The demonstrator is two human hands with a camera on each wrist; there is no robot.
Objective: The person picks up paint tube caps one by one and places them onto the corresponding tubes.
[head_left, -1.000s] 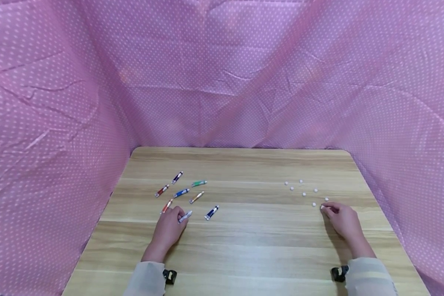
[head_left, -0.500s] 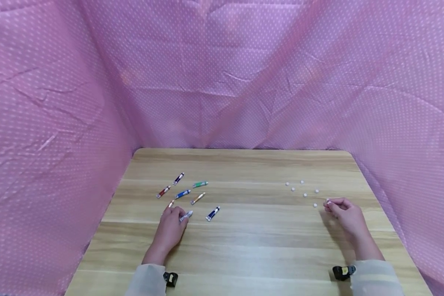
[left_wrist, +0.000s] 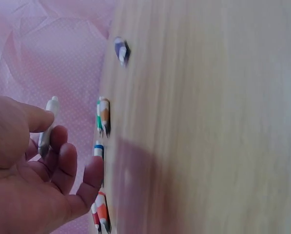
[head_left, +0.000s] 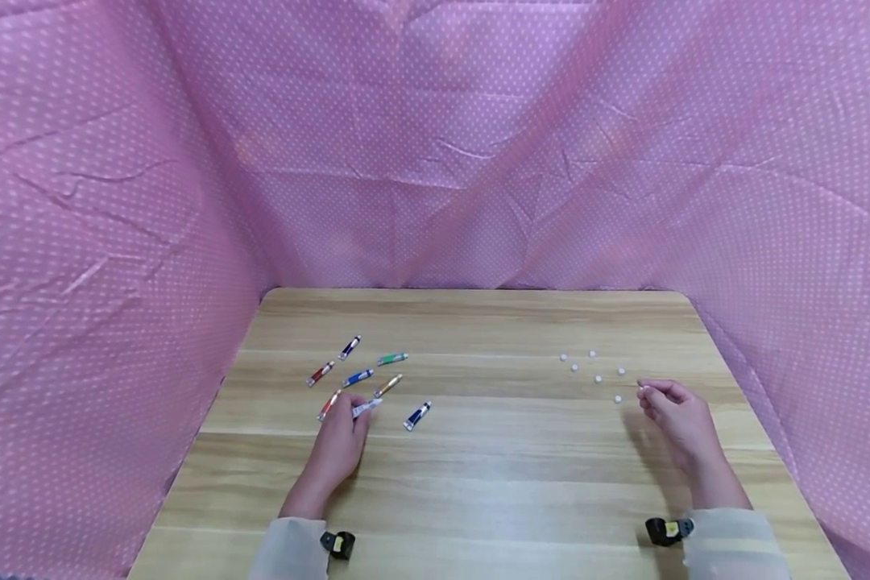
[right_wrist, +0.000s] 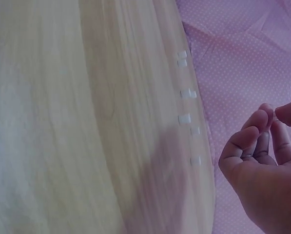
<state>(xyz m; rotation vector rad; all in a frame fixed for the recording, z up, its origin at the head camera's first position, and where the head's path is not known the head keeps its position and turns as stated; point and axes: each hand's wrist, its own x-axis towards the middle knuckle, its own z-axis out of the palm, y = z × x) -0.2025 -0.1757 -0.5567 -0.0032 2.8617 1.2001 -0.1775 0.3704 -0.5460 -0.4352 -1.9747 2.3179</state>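
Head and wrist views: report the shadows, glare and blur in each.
Head view: a pale sheen on the table, a shadow beside the right hand; left wrist view: soft, the held pale tube showing no readable print, a mauve shadow on the table; right wrist view: dim and hazy, the small white pieces soft-edged, a shadow across the table.

My light wood table (head_left: 507, 475) carries two loose groups.
On the left I have a purple tube (head_left: 350, 347) farthest, then a green tube (head_left: 392, 359), red tube (head_left: 321, 374), blue tube (head_left: 358, 377), yellow-brown tube (head_left: 387, 386), orange tube (head_left: 329, 404) and, nearest, a dark blue tube (head_left: 417, 416); well apart, on the right, small white pieces (head_left: 598, 379) lie scattered.
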